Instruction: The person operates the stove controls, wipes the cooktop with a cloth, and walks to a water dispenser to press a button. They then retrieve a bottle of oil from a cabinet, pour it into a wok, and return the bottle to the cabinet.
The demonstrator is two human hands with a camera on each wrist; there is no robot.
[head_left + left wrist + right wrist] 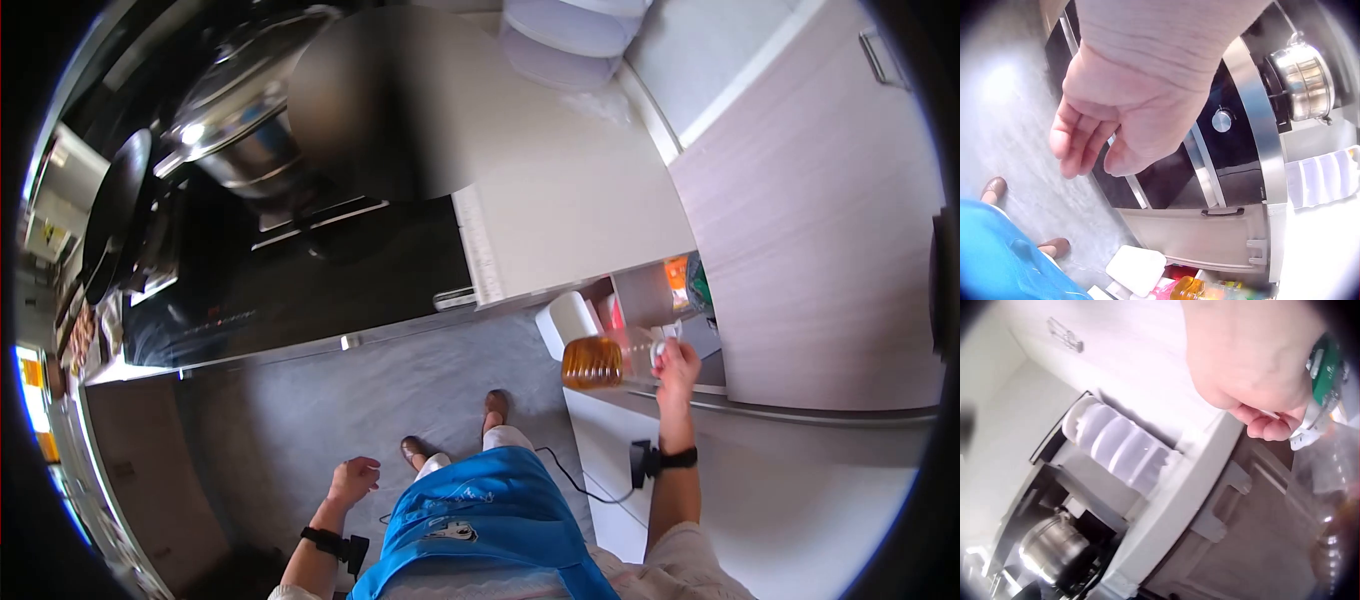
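Observation:
In the head view my right hand (678,370) grips a clear plastic oil bottle (595,363) by its neck end. The bottle lies sideways in the air, its amber oil toward the left, over the open drawer (640,290) below the counter. The right wrist view has the curled fingers (1269,428) at the neck, with the bottle's body (1335,481) blurred at the right edge. My left hand (353,481) hangs beside the blue apron, holding nothing; the left wrist view shows its fingers (1088,140) loosely bent.
A white bin (568,322) stands at the drawer's left, and an orange packet (677,280) lies inside. A steel pot (250,150) and a dark pan (118,215) are on the black hob. Tiered lilac containers (560,50) stand on the white counter (580,210). A blurred round shape overlaps the counter.

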